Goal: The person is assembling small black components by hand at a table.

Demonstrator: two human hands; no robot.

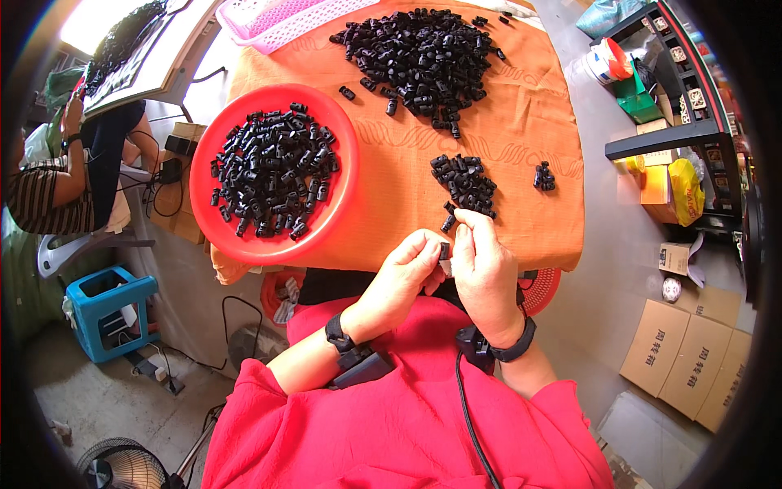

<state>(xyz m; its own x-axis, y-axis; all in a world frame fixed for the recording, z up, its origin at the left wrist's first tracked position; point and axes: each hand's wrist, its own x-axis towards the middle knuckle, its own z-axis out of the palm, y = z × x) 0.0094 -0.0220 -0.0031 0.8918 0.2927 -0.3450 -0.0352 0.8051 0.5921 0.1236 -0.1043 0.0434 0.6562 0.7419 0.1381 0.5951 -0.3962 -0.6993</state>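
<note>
Small black plastic clip (445, 250) pinched between both hands just off the near edge of the tabletop (521, 130); left hand (399, 281) with a narrow grip on its left side, thumb and forefinger touching it; right hand (486, 269) closed on its right side, fingertips (466, 218) curled above; small heap of black clips (466, 181) just beyond the fingers; tiny cluster (544, 177) off to the right; big pile (423, 53) farther back on the orange cloth; round red tray (342, 191) of clips to the left; pink basket (281, 20) at the far edge.
</note>
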